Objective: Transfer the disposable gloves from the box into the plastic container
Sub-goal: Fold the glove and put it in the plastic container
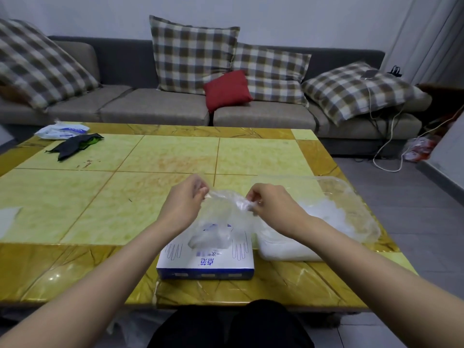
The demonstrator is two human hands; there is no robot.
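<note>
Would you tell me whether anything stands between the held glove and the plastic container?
Nothing visible does: the left hand and right hand pinch the glove above the box, and the open plastic container lies just beside it.

Head camera looks forward and down across the table (175, 156), apparently from sitting height.

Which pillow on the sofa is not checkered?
The small red cushion in the middle of the sofa. It is plain red, while the four bigger pillows are all brown-and-white plaid.
</note>
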